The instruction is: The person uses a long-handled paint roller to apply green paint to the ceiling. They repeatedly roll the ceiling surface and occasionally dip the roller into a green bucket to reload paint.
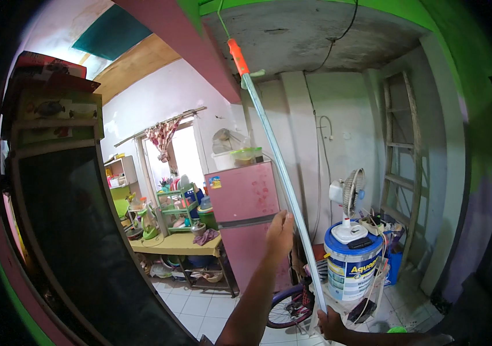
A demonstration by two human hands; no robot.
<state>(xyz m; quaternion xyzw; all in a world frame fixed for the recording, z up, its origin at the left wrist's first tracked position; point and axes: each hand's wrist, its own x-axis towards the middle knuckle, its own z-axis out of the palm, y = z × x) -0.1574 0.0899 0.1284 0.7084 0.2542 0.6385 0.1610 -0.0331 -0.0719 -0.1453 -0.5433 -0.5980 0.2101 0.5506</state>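
- A pale-blue pole (282, 170) slants beneath the ceiling (298, 46), its long axis climbing leftward from the lower grip.
- The left hand (280, 233), nearer mid-length, stands just left; its openness and any contact are hard to tell.
- The right hand (329, 324) wraps the lower end, fingers closed.
- An orange tip (237, 56) tops it.

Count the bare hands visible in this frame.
2: the left hand beside the long pole, in front of the pink refrigerator, and the right hand holding the pole lower down.
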